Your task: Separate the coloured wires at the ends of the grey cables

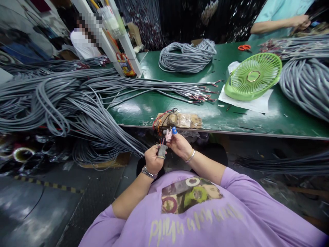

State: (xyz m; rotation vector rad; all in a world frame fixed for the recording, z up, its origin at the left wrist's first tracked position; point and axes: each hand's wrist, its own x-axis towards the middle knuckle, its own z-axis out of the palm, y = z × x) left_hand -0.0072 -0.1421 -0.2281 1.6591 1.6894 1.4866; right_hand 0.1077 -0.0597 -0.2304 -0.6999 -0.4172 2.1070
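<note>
thin wires [161, 141] are pinched by the left hand [153, 160], perhaps for steadiness; by the right hand [180, 145], at the left's two o'clock, a pink clip [169, 135] is gripped.

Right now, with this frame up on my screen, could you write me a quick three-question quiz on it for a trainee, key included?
1. Which colour is the covering on the thumb of the person's right hand?
A) green
B) blue
C) orange

2. True or false: the green fan stands on white paper.

3. Fill in: the wrist of the left hand wears a silver-coloured ____.

Key: 1. B, blue. 2. True. 3. Watch.
</note>
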